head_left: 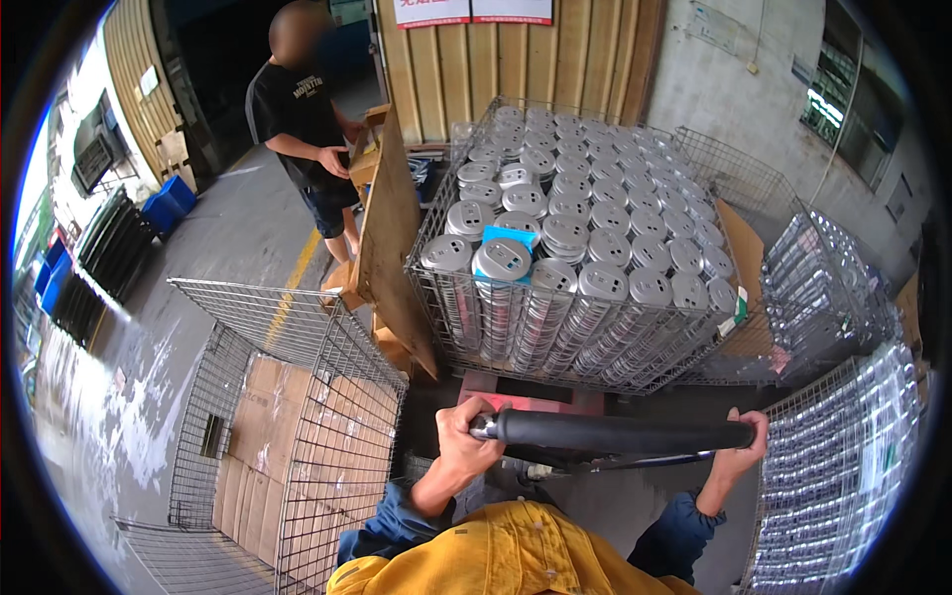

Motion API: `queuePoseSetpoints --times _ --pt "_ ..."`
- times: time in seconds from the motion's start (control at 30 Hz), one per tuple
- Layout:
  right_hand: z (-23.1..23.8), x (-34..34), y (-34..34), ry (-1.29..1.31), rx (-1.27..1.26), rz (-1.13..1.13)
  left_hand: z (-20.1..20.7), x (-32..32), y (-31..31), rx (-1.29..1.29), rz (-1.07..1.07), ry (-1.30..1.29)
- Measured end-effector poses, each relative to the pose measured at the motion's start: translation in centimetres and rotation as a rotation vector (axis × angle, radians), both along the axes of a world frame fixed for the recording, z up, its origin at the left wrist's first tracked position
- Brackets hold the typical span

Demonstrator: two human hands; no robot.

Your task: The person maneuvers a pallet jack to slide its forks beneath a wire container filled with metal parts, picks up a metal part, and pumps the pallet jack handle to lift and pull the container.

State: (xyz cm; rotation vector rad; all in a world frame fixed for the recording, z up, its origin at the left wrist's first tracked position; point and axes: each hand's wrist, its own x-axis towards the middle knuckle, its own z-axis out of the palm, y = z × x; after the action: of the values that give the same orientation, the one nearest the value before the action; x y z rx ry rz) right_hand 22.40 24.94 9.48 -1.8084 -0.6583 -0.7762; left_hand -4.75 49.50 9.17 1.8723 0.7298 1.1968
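A black padded handlebar (pixel 625 433) crosses in front of my body, and both fists are wrapped round it. My left hand (pixel 470 436) grips its left end, where a bit of bare metal shows. At the other end is my right hand (pixel 739 446), closed on the bar. Below the bar runs a thinner dark rod. Beyond it, a red base (pixel 526 395), apparently of a pallet truck, shows at the foot of a wire cage (pixel 595 382). That cage is packed with tall stacks of round silvery metal parts (pixel 568 233); a blue sheet (pixel 514 236) lies among them.
An open wire cage lined with cardboard (pixel 258 436) stands at my left. More wire cages with shiny parts (pixel 833 476) crowd the right. A wooden board (pixel 392 228) stands upright beside a person in black (pixel 302 129). Blue bins (pixel 169 205) sit far left.
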Motion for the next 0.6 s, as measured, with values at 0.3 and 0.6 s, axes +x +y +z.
queuePoseSetpoints --times 0.3,0.6 --pt "-0.2 -1.8 -2.1 -0.059 -0.016 -0.031 0.0 -1.8 -2.7 -0.024 0.025 -0.041" --pt "-0.2 -0.9 -1.8 0.015 -0.021 0.073 -0.1 -1.2 -2.4 0.094 0.112 -0.046"
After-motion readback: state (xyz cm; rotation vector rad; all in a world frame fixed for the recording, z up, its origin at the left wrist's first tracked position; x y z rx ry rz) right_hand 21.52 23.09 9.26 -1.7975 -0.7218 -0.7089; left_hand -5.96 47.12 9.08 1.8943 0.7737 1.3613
